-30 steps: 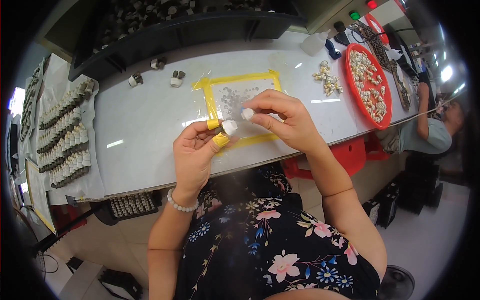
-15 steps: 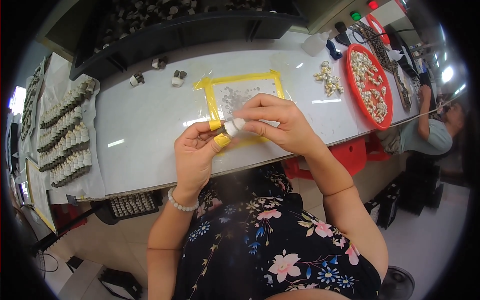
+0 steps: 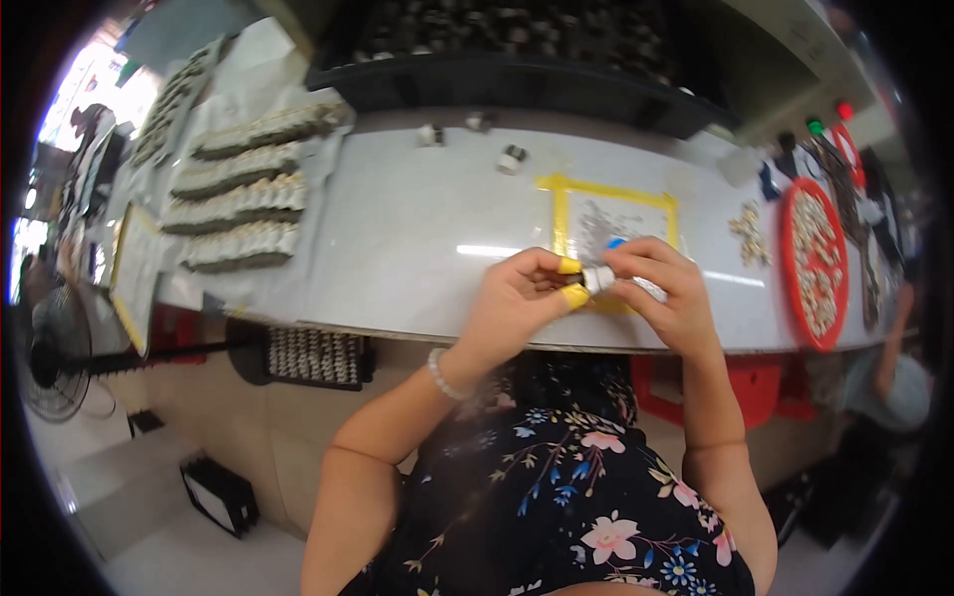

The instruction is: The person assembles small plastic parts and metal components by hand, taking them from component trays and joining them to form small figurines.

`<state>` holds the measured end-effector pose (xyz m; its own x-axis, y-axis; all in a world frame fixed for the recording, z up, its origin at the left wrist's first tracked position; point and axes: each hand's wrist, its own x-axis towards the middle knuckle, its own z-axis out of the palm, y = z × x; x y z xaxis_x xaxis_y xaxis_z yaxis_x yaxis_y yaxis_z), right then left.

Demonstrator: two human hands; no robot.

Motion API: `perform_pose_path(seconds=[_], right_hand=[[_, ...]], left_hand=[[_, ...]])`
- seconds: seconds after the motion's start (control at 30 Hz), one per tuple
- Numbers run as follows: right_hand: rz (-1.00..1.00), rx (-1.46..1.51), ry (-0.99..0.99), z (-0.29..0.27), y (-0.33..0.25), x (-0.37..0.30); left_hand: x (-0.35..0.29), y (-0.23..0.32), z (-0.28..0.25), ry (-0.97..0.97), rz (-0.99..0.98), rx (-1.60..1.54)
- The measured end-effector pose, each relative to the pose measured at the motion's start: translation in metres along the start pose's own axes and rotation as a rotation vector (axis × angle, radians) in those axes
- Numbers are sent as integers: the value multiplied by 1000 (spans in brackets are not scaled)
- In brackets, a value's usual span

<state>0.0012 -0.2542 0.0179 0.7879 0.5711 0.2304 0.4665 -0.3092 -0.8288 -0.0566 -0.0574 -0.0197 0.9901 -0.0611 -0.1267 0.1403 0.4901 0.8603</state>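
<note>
One small part, white with a dark end toward the left, is held between a worker's two bare hands, above the table near its front edge, just in front of a yellow-taped rectangle. From where I stand, the left hand has its thumb and forefinger, both wrapped in yellow tape, drawn nearly together on the dark end. The right hand meets it from the other side, thumb and fingertips closed in on the white end with only a narrow gap; a spot of blue shows by its fingers. Behind them, yellow strips frame a patch of table scattered with little grey dots. A bracelet of pale beads circles the left wrist. Farther back on the white table lie three loose parts, well apart from the hands, and behind those stands a long black bin full of more. Over to the left, rows of pieces line a pale sheet; to the right, a loose heap of pieces sits near a round red tray that holds many others. Beyond the tray, at the far right, another person is partly visible, blurred.
</note>
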Motion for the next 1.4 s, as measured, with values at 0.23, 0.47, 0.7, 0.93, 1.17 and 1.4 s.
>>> perform_pose_path(seconds=[0.23, 0.47, 0.7, 0.93, 1.17, 1.4], right_hand=[[21, 7, 290, -21, 21, -26], [65, -17, 293, -11, 17, -25], [70, -25, 331, -16, 22, -34], [108, -33, 297, -19, 25, -34], [122, -11, 326, -18, 27, -35], [128, -24, 324, -20, 26, -33]], left_hand=[[-4, 86, -85, 565, 898, 1458], [29, 133, -146, 756, 669, 1926], [35, 128, -152, 688, 530, 2054], [33, 126, -156, 753, 526, 2110], [31, 128, -160, 829, 475, 2041], [31, 128, -159, 778, 441, 2104]])
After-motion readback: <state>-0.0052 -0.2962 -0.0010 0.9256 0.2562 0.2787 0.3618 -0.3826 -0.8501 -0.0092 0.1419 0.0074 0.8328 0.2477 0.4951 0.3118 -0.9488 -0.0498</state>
